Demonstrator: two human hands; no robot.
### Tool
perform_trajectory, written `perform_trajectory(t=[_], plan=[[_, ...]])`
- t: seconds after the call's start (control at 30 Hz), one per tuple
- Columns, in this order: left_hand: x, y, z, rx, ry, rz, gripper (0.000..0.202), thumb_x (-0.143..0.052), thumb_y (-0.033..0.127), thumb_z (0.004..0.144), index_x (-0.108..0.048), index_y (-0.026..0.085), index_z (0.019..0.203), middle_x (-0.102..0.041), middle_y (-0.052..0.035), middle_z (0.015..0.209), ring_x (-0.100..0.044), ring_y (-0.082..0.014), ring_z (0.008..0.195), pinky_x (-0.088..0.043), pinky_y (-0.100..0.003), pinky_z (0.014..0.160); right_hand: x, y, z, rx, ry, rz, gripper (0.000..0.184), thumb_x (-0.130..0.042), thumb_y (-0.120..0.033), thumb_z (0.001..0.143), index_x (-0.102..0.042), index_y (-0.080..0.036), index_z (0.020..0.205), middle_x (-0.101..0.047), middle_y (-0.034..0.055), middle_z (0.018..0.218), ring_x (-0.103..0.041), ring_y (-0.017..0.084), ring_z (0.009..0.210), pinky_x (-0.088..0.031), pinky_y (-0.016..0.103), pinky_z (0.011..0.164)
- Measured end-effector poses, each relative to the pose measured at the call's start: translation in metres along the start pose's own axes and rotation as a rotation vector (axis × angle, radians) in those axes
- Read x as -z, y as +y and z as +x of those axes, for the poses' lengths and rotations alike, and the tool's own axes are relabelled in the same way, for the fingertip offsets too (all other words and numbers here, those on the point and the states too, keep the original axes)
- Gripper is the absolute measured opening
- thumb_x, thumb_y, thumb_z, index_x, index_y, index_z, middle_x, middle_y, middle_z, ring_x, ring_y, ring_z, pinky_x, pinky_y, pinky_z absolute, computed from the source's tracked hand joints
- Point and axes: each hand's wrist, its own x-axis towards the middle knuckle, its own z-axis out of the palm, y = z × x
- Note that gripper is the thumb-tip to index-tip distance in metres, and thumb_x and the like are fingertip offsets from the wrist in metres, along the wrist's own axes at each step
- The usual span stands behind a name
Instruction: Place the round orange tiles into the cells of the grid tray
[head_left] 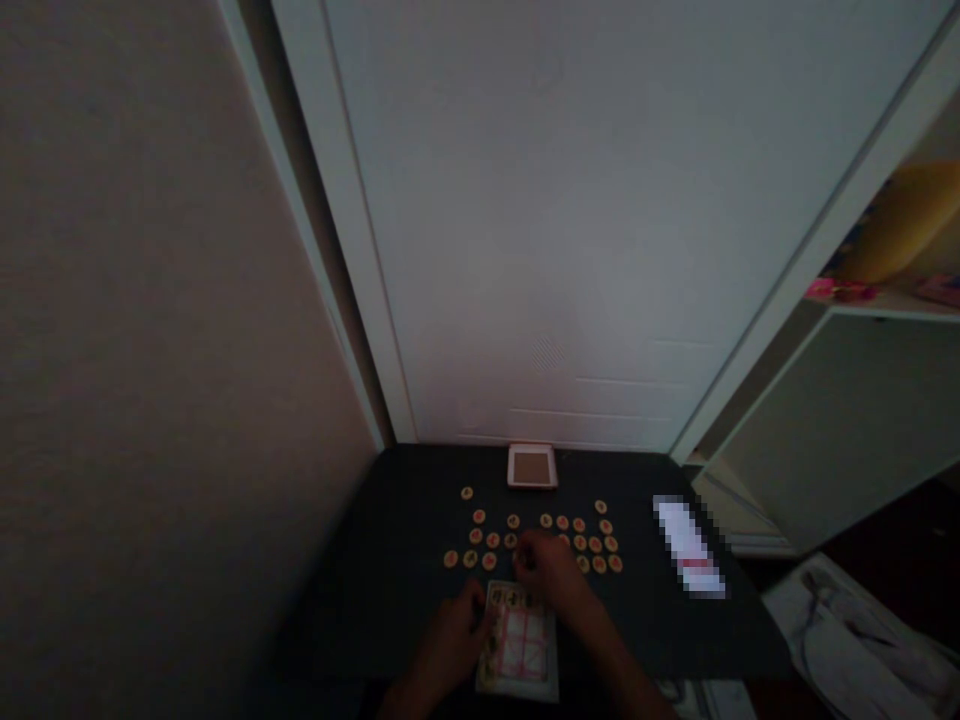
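Observation:
A card with a red grid and a row of dark marks along its top (523, 645) lies at the near edge of the table. Against its left edge is my left hand (454, 632), fingers curled in; whether it grips the card is unclear in the dim light. My right hand (553, 572) reaches over the card's top right corner, its fingers bent and closed together. What they hold, if anything, is hidden. Around the right fingertips lie round wooden xiangqi pieces with red or dark characters, such as one left of the hand (493, 541) and one to its right (595, 545).
At the back of the dark table (405, 500) stands a shallow box with a pale rim (511, 470), against a white panel (547, 250). A pixelated bright object (686, 545) lies on the right. Shelving (862, 400) rises beyond it, and a wall (187, 350) closes off the left.

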Motion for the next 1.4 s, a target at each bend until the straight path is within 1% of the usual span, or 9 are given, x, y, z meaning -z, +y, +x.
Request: perform_trajectory(t=[0.13, 0.23, 0.37, 0.57, 0.73, 0.97, 1.13, 1.23, 1.4], plan=[[-0.004, 0.001, 0.005, -0.008, 0.018, 0.003, 0.023, -0.044, 0.037, 0.099, -0.059, 0.02, 0.104, -0.075, -0.0054, 0.089, -0.071, -0.0204, 0.084, -0.041, -0.024, 0.065, 0.009, 0.006, -0.006, 0.022, 0.102, 0.169, 0.029, -0.058, -0.015, 0.081, -0.071, -0.02, 0.106, -0.074, 0.0039, 0.095, -0.068, 0.017, 0.082, -0.049, 0.024, 0.074], [-0.008, 0.0, 0.011, -0.01, 0.043, 0.028, 0.023, -0.045, 0.038, 0.098, -0.059, 0.021, 0.104, -0.075, -0.0055, 0.091, -0.071, -0.0208, 0.086, -0.042, -0.025, 0.066, 0.013, 0.019, -0.016, 0.016, 0.222, 0.402, 0.03, -0.06, -0.022, 0.082, -0.07, -0.019, 0.11, -0.073, 0.0057, 0.096, -0.068, 0.018, 0.081, -0.052, 0.027, 0.074], [-0.007, 0.003, 0.015, -0.033, 0.042, 0.031, 0.023, -0.045, 0.039, 0.099, -0.058, 0.022, 0.104, -0.075, -0.0046, 0.092, -0.071, -0.0198, 0.085, -0.041, -0.023, 0.065, 0.018, 0.041, -0.033, -0.025, 0.295, 0.538, 0.032, -0.062, -0.034, 0.084, -0.071, -0.019, 0.111, -0.072, 0.0079, 0.099, -0.068, 0.022, 0.083, -0.054, 0.033, 0.076], [-0.004, 0.01, 0.017, -0.011, 0.019, 0.028, 0.019, -0.045, 0.035, 0.099, -0.057, 0.022, 0.103, -0.076, -0.0042, 0.092, -0.071, -0.0196, 0.087, -0.042, -0.023, 0.066, 0.022, 0.053, -0.051, -0.134, 0.307, 0.745, 0.037, -0.068, -0.049, 0.081, -0.072, -0.021, 0.104, -0.074, 0.009, 0.097, -0.07, 0.027, 0.088, -0.056, 0.039, 0.081], [-0.007, 0.011, 0.02, -0.006, 0.013, 0.0, 0.021, -0.043, 0.036, 0.099, -0.057, 0.021, 0.103, -0.076, -0.0041, 0.087, -0.072, -0.0196, 0.081, -0.041, -0.024, 0.063, 0.009, 0.049, -0.057, -0.158, 0.305, 0.856, 0.043, -0.07, -0.055, 0.078, -0.071, -0.021, 0.103, -0.075, 0.0091, 0.096, -0.071, 0.027, 0.09, -0.056, 0.04, 0.083], [-0.002, 0.01, 0.008, 0.009, -0.003, -0.024, 0.033, -0.047, 0.049, 0.095, -0.055, 0.02, 0.109, -0.075, -0.0051, 0.082, -0.072, -0.0214, 0.075, -0.041, -0.026, 0.06, -0.005, 0.047, -0.061, -0.165, 0.25, 0.911, 0.045, -0.072, -0.058, 0.077, -0.07, -0.02, 0.101, -0.075, 0.0088, 0.095, -0.071, 0.027, 0.09, -0.056, 0.04, 0.083], [-0.001, 0.015, 0.0, 0.072, -0.021, 0.098, 0.047, -0.054, 0.056, 0.088, -0.052, 0.022, 0.12, -0.076, -0.0099, 0.1, -0.073, -0.0279, 0.09, -0.045, -0.03, 0.067, -0.01, 0.05, -0.065, -0.222, 0.29, 0.978, 0.047, -0.075, -0.058, 0.072, -0.071, -0.02, 0.101, -0.075, 0.0097, 0.099, -0.072, 0.029, 0.09, -0.057, 0.041, 0.082], [-0.004, 0.019, 0.001, 0.083, -0.031, 0.141, 0.044, -0.055, 0.052, 0.088, -0.05, 0.021, 0.12, -0.075, -0.0115, 0.104, -0.072, -0.0294, 0.094, -0.045, -0.031, 0.069, -0.014, 0.052, -0.068, -0.248, 0.318, 0.989, 0.048, -0.076, -0.058, 0.072, -0.071, -0.02, 0.1, -0.075, 0.0107, 0.102, -0.071, 0.03, 0.094, -0.058, 0.041, 0.081], [-0.008, 0.022, 0.003, 0.062, -0.037, 0.107, 0.034, -0.053, 0.042, 0.091, -0.049, 0.021, 0.117, -0.076, -0.0102, 0.104, -0.073, -0.0267, 0.094, -0.045, -0.029, 0.07, -0.023, 0.054, -0.074, -0.266, 0.323, 1.02, 0.048, -0.075, -0.058, 0.072, -0.071, -0.02, 0.101, -0.075, 0.0118, 0.104, -0.071, 0.031, 0.095, -0.058, 0.039, 0.078]])
